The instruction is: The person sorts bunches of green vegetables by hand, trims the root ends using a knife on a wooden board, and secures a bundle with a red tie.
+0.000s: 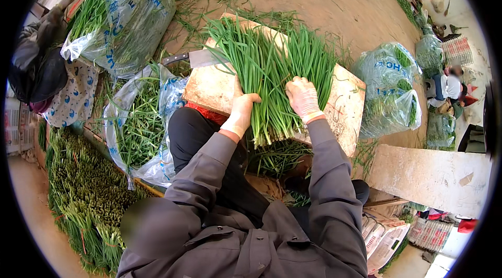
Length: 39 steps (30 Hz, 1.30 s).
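A thick spread of green chives (269, 76) lies across a worn wooden board (212, 89), its pale cut ends hanging over the near edge. At the left side of the stalks, my left hand (241, 112), in a thin pale glove, closes on them with its thumb pointing in; its other fingers are mostly hidden. My right hand (302, 99), gloved likewise, grips the right part of the spread with curled fingers on top. A wide-bladed knife (206, 59) rests on the board's left corner, its dark handle sticking out past the edge.
Left of the board stands an open plastic bag (138, 126) of loose leaves. Filled clear bags (141, 21) stand at the far left and right (389, 89). Stacked chive bundles (89, 189) fill the lower left. A person's dark sleeve (36, 58) shows at far left. A pale panel (429, 176) lies right.
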Each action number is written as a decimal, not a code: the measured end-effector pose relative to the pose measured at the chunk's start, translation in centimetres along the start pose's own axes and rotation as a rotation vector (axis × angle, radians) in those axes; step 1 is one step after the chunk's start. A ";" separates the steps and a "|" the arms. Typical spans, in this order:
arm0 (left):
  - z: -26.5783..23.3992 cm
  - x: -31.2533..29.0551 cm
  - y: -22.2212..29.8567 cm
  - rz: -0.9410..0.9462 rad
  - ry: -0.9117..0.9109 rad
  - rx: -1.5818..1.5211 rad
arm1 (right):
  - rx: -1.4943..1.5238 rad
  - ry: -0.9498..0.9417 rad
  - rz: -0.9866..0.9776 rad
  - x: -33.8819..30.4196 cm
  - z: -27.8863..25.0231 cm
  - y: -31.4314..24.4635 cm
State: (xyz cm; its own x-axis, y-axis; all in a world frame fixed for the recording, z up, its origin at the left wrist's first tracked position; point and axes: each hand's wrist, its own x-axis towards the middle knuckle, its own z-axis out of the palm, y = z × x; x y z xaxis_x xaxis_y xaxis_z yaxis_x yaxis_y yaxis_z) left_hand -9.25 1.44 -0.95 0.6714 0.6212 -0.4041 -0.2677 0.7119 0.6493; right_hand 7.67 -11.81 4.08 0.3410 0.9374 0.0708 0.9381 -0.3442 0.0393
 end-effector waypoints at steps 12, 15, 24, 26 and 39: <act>-0.2 0.5 -0.9 0.012 -0.001 -0.054 | 1.808 0.329 0.242 -4.3 -10.8 5.2; -0.1 0.4 -1.0 -0.012 -0.021 -0.063 | 1.803 0.413 0.268 -6.4 -12.7 4.9; -1.1 1.0 -1.8 -0.023 -0.041 -0.144 | 1.397 -0.446 -0.124 -11.8 -19.3 3.0; -1.2 0.8 -1.4 -0.022 0.013 -0.159 | 0.844 -0.803 -0.063 -11.5 -17.5 -1.5; 0.5 -0.1 -1.1 0.001 0.013 -0.183 | 0.314 -0.067 0.370 -9.1 -4.8 -15.4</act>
State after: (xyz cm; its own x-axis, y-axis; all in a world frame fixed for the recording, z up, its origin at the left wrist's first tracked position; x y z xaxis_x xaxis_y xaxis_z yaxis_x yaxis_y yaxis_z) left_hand -8.67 0.49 -1.31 0.6624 0.6253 -0.4126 -0.3905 0.7582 0.5222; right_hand -10.12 -15.26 7.61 0.6484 0.7601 -0.0420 0.7227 -0.6320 -0.2799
